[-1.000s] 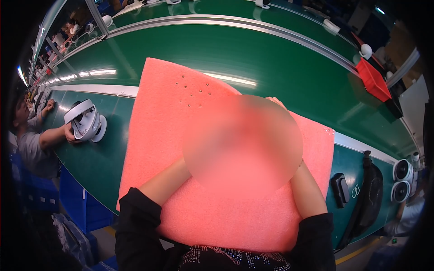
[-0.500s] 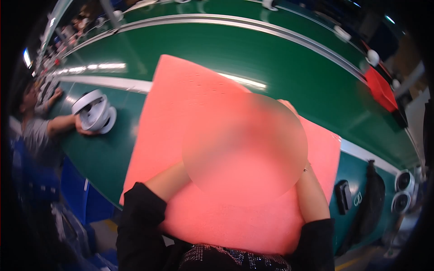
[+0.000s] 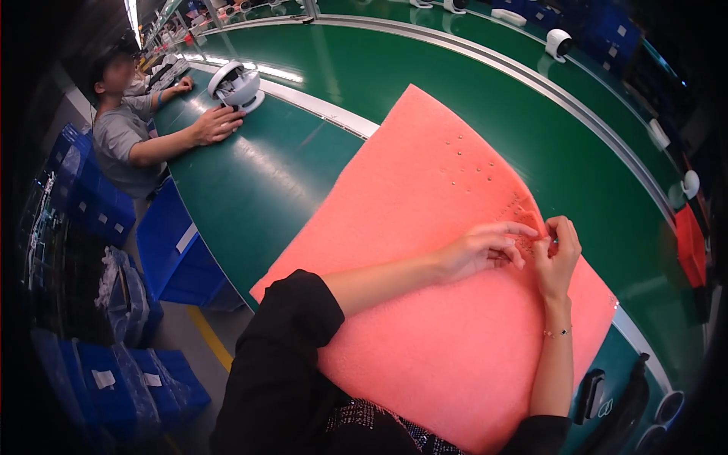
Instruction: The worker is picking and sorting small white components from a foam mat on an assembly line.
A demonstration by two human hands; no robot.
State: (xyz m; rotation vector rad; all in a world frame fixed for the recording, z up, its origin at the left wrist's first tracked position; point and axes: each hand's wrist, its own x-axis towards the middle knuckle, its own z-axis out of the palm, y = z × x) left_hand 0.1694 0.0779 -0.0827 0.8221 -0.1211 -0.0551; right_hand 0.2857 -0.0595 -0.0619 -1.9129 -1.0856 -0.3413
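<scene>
Nearest, below and left of the fingers, a rolled black sleeve (image 3: 284,326) lies over the lower left part of a pink foam sheet (image 3: 394,349), which spreads under both forearms and rises into a small pucker right at the fingertips. The left hand (image 3: 478,250) has its fingers parted and loosely curved, the index reaching to that pucker. The right hand (image 3: 557,254), a thin bracelet (image 3: 561,333) below it at the wrist, has thumb and index drawn narrow at the sheet's edge — whether they pinch the foam or some small part, I cannot tell. Just beyond the left fingers, small metal pieces (image 3: 453,183) dot the foam. To the right of the fingers and toward the body lies a black case (image 3: 589,396) on the bench. Well left, a co-worker (image 3: 121,148) sits with one hand (image 3: 218,126) by the foot of a white dome-shaped device (image 3: 239,89). Beyond the fingers runs a glossy green surface (image 3: 455,83), with a red bin (image 3: 688,243) to their right and, farthest, a white rounded device (image 3: 559,44) past a metal rail (image 3: 440,40).
</scene>
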